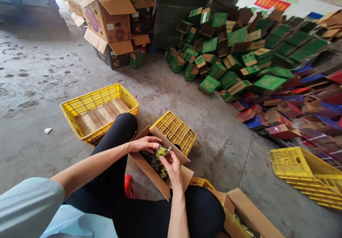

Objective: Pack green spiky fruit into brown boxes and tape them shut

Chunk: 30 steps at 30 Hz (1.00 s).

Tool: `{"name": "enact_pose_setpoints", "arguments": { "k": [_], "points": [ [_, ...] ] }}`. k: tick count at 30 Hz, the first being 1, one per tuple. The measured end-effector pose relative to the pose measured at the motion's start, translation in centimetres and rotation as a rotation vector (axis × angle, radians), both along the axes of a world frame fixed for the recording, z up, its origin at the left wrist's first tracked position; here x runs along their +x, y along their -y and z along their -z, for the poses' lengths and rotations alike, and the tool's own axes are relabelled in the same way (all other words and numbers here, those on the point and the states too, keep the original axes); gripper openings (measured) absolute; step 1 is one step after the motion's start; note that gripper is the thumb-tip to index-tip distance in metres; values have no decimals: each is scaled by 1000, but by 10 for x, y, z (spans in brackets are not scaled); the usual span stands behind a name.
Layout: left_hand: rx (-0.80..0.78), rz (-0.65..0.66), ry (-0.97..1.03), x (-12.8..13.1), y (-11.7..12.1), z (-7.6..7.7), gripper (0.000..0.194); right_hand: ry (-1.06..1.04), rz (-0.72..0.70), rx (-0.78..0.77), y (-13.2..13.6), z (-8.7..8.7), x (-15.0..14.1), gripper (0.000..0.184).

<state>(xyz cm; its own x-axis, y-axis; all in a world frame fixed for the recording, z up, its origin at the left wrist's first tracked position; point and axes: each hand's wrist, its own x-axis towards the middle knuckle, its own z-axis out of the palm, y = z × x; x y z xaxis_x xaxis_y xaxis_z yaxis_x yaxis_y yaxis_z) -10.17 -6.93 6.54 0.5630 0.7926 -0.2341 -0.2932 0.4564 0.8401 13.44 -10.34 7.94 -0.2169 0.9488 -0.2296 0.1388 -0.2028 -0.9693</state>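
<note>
A cardboard box (152, 176) with raised flaps sits between my knees, holding several dark and green items in clear plastic. At its upper part is a round yellow-green fruit (161, 152) in clear wrap. My right hand (173, 166) pinches this wrapped fruit from the right, thumb and fingers on the plastic. From the left, my left hand (145, 144) reaches over the box edge with its fingers stretched out. Its fingertips are at the wrap's edge, and part of the thumb side is hidden inside the box.
A yellow crate (72, 124) with closed, taped cartons stands front left. An upturned yellow crate (175, 127) lies just beyond the box. Another open carton (248, 209) is by my right knee. A yellow basket (288, 163) is at right. Heaped green boxes (219, 70) and stacked cartons (112, 24) stand behind.
</note>
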Motion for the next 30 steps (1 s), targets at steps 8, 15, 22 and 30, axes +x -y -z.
{"name": "enact_pose_setpoints", "arguments": {
  "k": [8,15,22,30],
  "points": [
    [201,-154,-249,0,0,4,76,254,54,44,-10,3,18,52],
    [468,-346,-556,-6,-4,7,71,992,-203,-76,-7,23,23,37],
    [713,-410,-660,-4,-10,26,58,1145,-274,-178,-10,36,2,27],
    [978,-496,-806,-5,-5,13,30,1060,-164,-31,-14,13,24,32]
  ]
}}
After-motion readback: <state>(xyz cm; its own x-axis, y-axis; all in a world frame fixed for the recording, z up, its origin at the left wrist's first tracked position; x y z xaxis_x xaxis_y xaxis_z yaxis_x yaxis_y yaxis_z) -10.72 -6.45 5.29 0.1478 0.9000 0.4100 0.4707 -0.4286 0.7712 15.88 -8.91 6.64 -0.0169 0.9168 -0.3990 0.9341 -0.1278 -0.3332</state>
